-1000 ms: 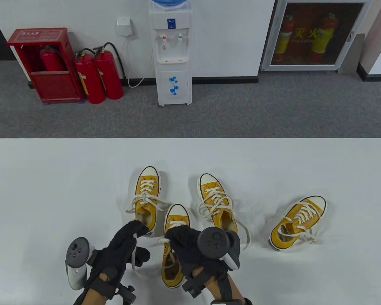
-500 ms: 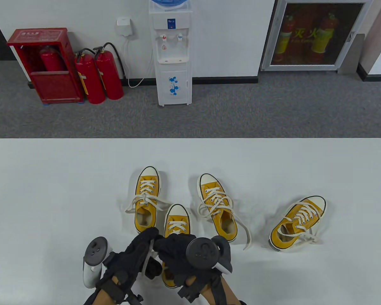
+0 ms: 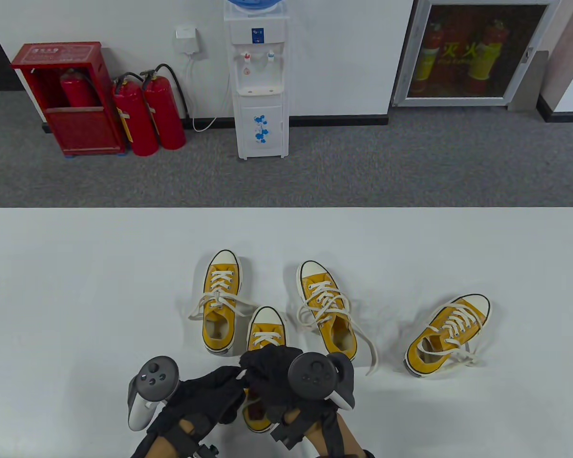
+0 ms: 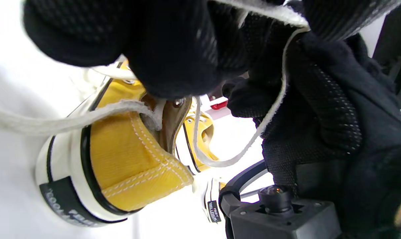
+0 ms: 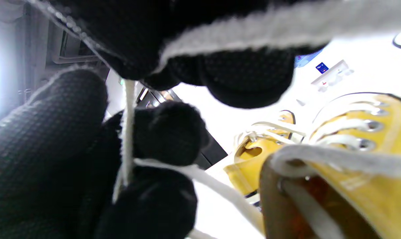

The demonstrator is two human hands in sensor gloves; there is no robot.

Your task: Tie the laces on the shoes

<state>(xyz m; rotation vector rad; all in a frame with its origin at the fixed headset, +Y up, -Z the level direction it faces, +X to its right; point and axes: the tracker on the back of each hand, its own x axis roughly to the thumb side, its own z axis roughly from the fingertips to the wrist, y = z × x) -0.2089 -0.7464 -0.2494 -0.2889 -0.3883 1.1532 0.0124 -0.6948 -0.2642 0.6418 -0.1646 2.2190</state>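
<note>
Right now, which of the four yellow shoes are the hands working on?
The nearest shoe, partly hidden under both hands. Its lace runs between the gloved fingers; the other three stand untouched farther back.

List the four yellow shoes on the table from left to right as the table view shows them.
Far-left shoe → near shoe being laced, under both hands → middle shoe → far-right shoe lying tilted.
</note>
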